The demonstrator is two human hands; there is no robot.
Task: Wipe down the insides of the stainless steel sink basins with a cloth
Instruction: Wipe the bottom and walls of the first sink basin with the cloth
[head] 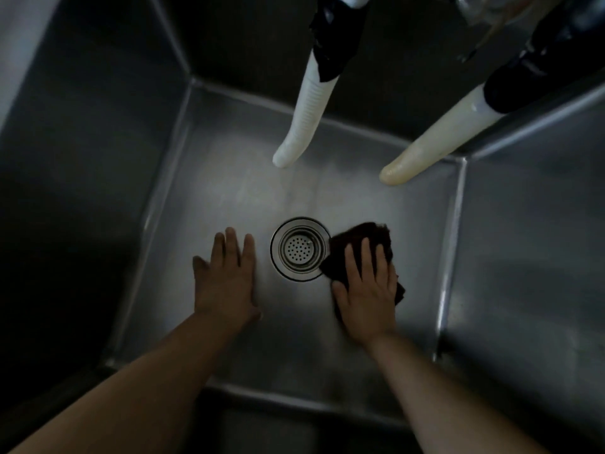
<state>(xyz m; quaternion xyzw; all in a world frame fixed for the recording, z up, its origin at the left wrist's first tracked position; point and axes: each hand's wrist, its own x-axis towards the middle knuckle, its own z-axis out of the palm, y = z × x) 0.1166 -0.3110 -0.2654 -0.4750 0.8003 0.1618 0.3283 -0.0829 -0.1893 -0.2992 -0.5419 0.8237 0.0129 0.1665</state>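
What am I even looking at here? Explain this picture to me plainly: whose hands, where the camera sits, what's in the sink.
There is no machine here. A person wears a camera on their head, so this single view looks down along both arms into a deep stainless steel sink basin. The right hand presses a dark cloth flat on the basin floor, right beside the round drain strainer. The left hand rests open and flat on the floor on the drain's other side, holding nothing. Two pale hoses hang down from above at the far side.
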